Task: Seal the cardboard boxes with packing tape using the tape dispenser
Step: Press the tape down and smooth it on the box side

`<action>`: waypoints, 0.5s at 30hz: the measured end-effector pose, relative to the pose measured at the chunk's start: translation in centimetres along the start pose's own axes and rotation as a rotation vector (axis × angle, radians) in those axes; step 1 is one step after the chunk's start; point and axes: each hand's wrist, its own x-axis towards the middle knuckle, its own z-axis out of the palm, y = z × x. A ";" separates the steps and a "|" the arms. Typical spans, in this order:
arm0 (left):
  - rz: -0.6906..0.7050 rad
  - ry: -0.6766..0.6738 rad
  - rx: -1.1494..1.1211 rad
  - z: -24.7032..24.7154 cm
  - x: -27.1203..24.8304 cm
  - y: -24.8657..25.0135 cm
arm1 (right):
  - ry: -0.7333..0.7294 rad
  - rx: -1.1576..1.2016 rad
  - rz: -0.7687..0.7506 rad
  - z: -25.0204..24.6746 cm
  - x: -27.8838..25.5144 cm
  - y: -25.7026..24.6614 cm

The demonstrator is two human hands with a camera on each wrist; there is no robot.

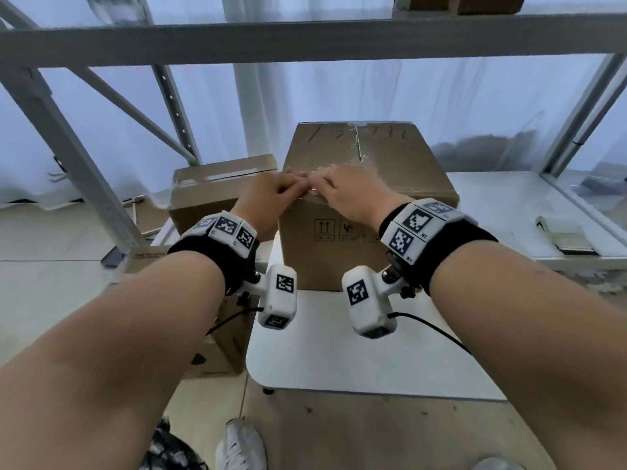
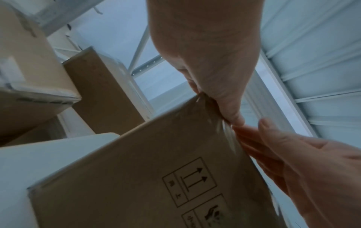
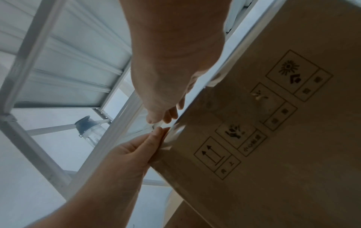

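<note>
A large cardboard box (image 1: 373,157) stands on a white table (image 1: 339,351), with clear packing tape (image 1: 358,144) along its top seam. Both hands meet at the box's front top edge. My left hand (image 1: 293,184) and right hand (image 1: 320,183) each pinch the clear tape end (image 3: 154,125) there, thumbs on the front side and fingers on top. In the left wrist view the left thumb (image 2: 234,120) sits at the wrinkled tape (image 2: 224,129) on the box (image 2: 136,177). No tape dispenser is held by either hand.
A smaller taped cardboard box (image 1: 217,184) stands to the left, touching the big one. Grey metal shelf uprights (image 1: 68,147) and a cross beam (image 1: 305,39) frame the area. A pale object (image 1: 563,235) lies on the white shelf board at right. More cartons (image 1: 217,347) stand on the floor at left.
</note>
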 end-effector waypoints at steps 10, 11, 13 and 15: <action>0.088 0.120 -0.012 2.0 -1.3 -2.3 | 0.039 -0.210 -0.045 1.5 -0.7 0.3; 0.096 0.127 0.005 2.0 -1.4 -2.3 | 0.042 -0.244 -0.047 1.6 -0.7 0.1; 0.111 0.106 0.058 1.7 -1.4 -2.2 | 0.041 -0.303 -0.043 1.7 -0.7 -0.1; 0.130 0.042 0.143 0.9 -1.2 -1.7 | 0.037 -0.348 -0.036 1.7 -0.6 -0.1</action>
